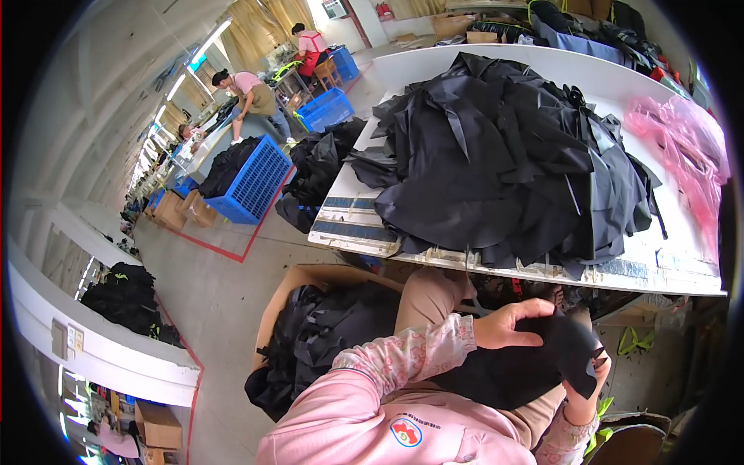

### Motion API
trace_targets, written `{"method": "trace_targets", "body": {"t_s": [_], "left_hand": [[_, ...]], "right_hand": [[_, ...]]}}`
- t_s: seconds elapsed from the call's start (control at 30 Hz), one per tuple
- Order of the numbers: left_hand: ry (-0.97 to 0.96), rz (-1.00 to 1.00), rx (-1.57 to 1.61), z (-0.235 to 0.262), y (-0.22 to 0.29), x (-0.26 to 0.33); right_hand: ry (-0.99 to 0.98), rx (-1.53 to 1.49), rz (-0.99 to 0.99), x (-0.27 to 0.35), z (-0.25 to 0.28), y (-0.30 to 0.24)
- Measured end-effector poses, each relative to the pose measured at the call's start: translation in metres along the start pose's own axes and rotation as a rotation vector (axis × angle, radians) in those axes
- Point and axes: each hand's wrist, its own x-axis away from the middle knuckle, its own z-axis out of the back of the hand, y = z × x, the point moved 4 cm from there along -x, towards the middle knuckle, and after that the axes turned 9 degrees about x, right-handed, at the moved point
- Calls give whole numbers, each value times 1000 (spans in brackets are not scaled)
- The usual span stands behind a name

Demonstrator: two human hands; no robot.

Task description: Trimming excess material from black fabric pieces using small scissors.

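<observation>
A black fabric piece point(508, 372) lies across my lap, its right part lifted and curled. My left hand point(508, 324) holds its upper edge, thumb on the near side and fingers along the top. At the curled right end, my right hand point(585, 381) grips the same piece, with most of its fingers hidden by the cloth. Just beyond my hands stands a white table point(674, 267) bearing a large heap of black fabric pieces point(496, 155).
On my left, a cardboard box point(271, 322) overflows with black fabric. Pink plastic film point(682, 143) lies at the table's right. Blue crates point(252, 186) stand farther left, near a person in an apron point(246, 97). An open carton point(635, 438) sits at lower right.
</observation>
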Motion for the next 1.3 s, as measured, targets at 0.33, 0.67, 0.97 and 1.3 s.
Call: {"method": "trace_targets", "body": {"t_s": [0.33,0.67,0.97,1.3], "left_hand": [[232,207,719,-6,13,1],[366,307,883,-6,-22,28],[293,328,622,-19,-12,28],[628,170,291,16,1,39]], "right_hand": [[241,59,-46,-25,25,-18],[313,276,-148,-37,28,-10],[345,286,-220,-31,36,-11],[524,573,-57,-39,25,-20]]}}
